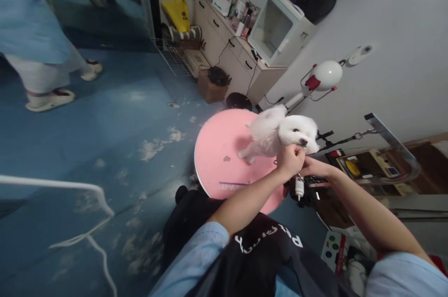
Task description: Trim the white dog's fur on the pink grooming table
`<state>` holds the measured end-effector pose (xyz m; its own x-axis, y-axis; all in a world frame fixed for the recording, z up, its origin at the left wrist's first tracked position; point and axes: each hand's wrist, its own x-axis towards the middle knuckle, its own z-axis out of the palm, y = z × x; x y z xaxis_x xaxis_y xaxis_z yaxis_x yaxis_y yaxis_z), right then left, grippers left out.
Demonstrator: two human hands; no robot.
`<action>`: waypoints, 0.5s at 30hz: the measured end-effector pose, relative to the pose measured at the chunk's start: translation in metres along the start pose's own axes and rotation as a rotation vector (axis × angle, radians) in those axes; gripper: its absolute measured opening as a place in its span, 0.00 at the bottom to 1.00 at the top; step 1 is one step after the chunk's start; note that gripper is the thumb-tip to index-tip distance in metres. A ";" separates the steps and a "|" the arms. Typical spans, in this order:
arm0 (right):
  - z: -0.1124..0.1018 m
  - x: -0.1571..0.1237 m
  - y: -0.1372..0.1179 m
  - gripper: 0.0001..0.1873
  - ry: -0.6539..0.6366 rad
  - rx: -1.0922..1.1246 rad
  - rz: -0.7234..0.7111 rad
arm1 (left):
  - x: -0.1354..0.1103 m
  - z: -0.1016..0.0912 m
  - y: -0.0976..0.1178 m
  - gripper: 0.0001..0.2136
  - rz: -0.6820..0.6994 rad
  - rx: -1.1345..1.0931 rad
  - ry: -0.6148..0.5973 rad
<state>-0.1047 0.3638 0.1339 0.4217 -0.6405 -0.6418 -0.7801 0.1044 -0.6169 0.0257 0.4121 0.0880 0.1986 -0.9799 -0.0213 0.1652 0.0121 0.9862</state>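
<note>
A fluffy white dog [266, 130] stands on a round pink grooming table [217, 147], its head turned toward me. My left hand [290, 162] is at the dog's chin, with its fingers curled and closed on the fur below the mouth. Close beside it, my right hand [314, 167] reaches under the muzzle from the right. Its fingertips are partly hidden behind my left hand, and what they hold does not show. A purple-backed comb [231, 186] lies on the table near my left forearm. Just below my hands is a small white bottle [299, 187], nozzle downward.
Behind the table rises a stand dryer with a white head [327, 75]. A metal grooming arm [392, 140] stands to the right. A drawer cabinet [224, 40] carries bottles and a white box-like unit [280, 28]. Fur clumps [150, 148] litter the blue floor. Another person [31, 31] is at left.
</note>
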 end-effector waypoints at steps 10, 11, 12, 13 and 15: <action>0.017 0.019 0.010 0.11 0.274 0.006 -0.184 | -0.001 -0.003 0.005 0.08 -0.002 0.118 -0.018; 0.018 0.021 0.012 0.11 0.281 0.005 -0.181 | 0.000 -0.003 0.004 0.08 0.000 0.121 -0.018; 0.019 0.022 0.015 0.12 0.282 0.003 -0.171 | 0.000 -0.003 0.003 0.08 0.002 0.120 -0.019; 0.020 0.024 0.018 0.13 0.281 0.002 -0.162 | 0.001 -0.003 0.003 0.08 0.004 0.116 -0.023; 0.019 0.026 0.023 0.14 0.281 0.000 -0.156 | 0.002 -0.001 0.002 0.09 0.006 0.103 -0.032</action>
<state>-0.1031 0.3636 0.0944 0.3919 -0.8341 -0.3882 -0.7158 -0.0114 -0.6982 0.0278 0.4102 0.0895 0.1682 -0.9857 -0.0117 0.0638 -0.0009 0.9980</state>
